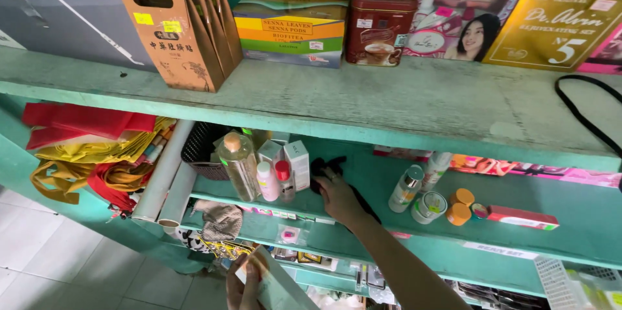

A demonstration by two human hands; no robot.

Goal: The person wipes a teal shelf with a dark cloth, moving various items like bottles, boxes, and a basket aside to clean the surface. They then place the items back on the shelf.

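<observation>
My right hand [337, 196] reaches onto the middle turquoise shelf [389, 219] and presses palm-down on a black cloth [324, 167], fingers curled over it. Just left of the cloth stand a small white box [299, 164], a red-capped bottle [284, 179], a pink-white bottle [266, 182] and a tall clear bottle with a tan cap [237, 164]. My left hand [238, 287] is low at the frame's bottom and holds a pale flat packet [275, 287].
Right of the hand are a slim bottle [406, 188], a round jar [429, 207], orange-lidded pots [460, 205] and a red flat box [522, 217]. A black basket [202, 148], white rolled tubes [165, 180] and red and yellow bags [91, 148] lie left. Boxes, a tin [379, 25] and brown paper carriers [181, 25] fill the top shelf.
</observation>
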